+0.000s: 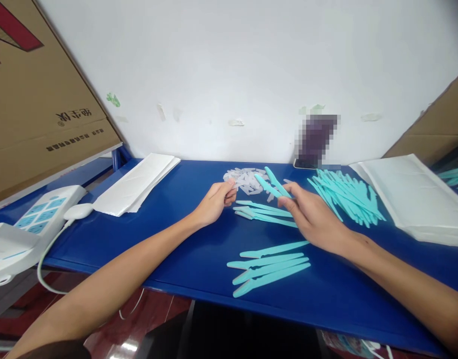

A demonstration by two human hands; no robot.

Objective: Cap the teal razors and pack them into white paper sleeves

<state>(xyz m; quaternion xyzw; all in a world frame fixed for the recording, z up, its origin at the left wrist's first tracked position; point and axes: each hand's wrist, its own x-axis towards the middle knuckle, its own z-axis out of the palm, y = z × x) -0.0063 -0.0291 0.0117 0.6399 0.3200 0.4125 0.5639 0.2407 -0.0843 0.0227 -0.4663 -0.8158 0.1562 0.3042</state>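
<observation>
My right hand (311, 214) is closed round the handles of two turquoise eyebrow razors (271, 185), their blade ends pointing up and left. My left hand (217, 200) is pinched shut at the left edge of a heap of small clear plastic caps (249, 179); what sits between its fingertips is too small to make out. Just below the hands lie several eyebrow razors (264, 214) side by side. Nearer the table's front edge is another row of razors (272, 271), blade ends to the left. A larger pile of razors (346, 197) lies beyond my right hand.
White flat packs (137, 182) lie at the left of the blue table (176, 254), and more white packs (416, 199) at the right. A power strip (45, 214) with a plugged-in cable stands far left. A blurred phone (316, 142) leans against the wall. Cardboard (45, 99) rises at left.
</observation>
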